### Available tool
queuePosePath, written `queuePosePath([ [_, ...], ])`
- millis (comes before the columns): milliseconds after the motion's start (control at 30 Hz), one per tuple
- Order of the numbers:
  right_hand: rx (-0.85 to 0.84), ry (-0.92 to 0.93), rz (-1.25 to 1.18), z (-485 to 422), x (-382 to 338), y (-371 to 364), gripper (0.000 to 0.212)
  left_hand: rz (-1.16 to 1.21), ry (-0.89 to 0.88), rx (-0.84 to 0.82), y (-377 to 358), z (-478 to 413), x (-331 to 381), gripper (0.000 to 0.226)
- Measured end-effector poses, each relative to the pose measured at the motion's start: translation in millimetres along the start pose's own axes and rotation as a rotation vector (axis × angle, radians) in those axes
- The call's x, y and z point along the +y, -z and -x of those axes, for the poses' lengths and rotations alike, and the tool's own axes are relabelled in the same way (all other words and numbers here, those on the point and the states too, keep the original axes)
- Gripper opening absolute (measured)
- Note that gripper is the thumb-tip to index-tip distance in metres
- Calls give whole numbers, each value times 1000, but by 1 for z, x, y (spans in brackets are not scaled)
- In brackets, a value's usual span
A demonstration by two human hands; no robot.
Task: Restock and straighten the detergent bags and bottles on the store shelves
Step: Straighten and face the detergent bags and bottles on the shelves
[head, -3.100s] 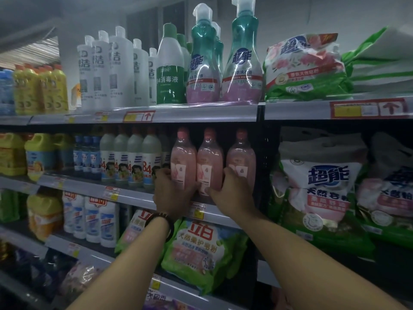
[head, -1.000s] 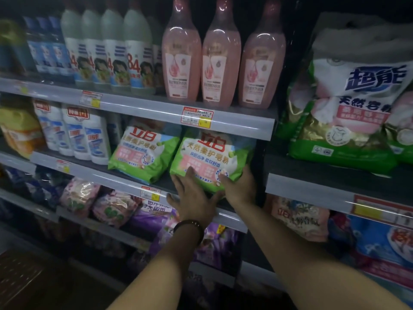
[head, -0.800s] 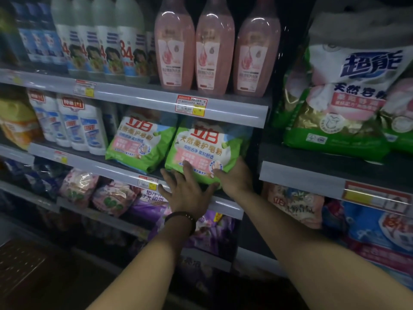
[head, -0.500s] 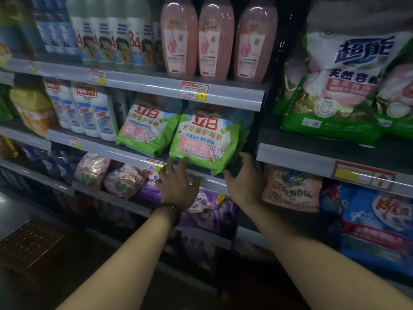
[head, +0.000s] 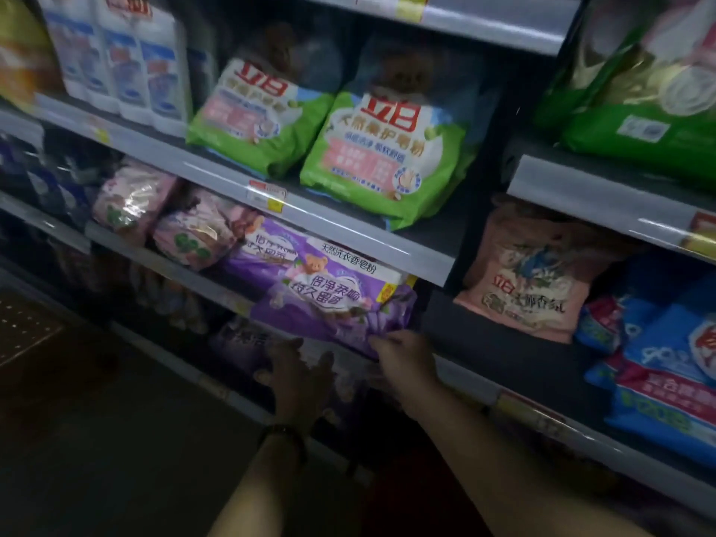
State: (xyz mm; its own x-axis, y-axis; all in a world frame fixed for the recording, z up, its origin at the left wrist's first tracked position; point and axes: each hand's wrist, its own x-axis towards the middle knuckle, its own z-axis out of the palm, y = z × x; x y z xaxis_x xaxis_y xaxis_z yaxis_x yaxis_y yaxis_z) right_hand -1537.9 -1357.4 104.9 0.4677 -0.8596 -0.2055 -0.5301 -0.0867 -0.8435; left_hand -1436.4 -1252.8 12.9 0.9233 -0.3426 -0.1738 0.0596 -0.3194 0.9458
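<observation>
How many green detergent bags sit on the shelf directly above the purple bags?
2. The left green bag stands beside the white bottles; the right green bag is at the right end of that shelf. More may be hidden behind.

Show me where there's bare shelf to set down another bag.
Best patch: the dark shelf left of and in front of the pink bag, right bay. A narrower strip lies right of the right green bag. The purple bag row is packed edge to edge.
</observation>
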Motion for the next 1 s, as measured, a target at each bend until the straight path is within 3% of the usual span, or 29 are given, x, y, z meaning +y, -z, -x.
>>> queuePosePath([
  [67,18,2,25,-17,-4,-13,42,40,22,56,-7,-6,1,72],
  [233,137,24,66,-61,-18,-30,20,244,117,112,-11,-36,-2,78],
  [300,159,7,43,-88,-10,-40,29,357,153,84,-16,-48,-3,86],
  [400,144,-40,-101,-134,9,-53,54,550,233,32,-25,-66,-14,49],
  [433,130,-88,-180,-133,4,-54,53,598,246,12,-27,-69,-18,44],
  [533,145,-233,-341,-125,-6,-58,23,756,284,20,-35,-79,-24,55],
  [600,187,-267,-342,-133,-5,-59,20,876,341,53,-36,-83,-20,62],
  [667,208,-239,-286,-145,-2,-62,40,926,342,90,-40,-86,-21,55],
  [767,256,-172,-149,-172,12,-68,81,844,340,147,-45,-91,-23,27],
  [800,249,-138,-104,-174,11,-68,79,814,334,142,-45,-92,-23,20],
  [933,275,-31,-106,-162,-4,-55,22,657,281,141,-37,-100,-24,13],
  [1000,286,-6,-121,-164,-6,-46,13,624,293,141,-34,-104,-29,32],
])
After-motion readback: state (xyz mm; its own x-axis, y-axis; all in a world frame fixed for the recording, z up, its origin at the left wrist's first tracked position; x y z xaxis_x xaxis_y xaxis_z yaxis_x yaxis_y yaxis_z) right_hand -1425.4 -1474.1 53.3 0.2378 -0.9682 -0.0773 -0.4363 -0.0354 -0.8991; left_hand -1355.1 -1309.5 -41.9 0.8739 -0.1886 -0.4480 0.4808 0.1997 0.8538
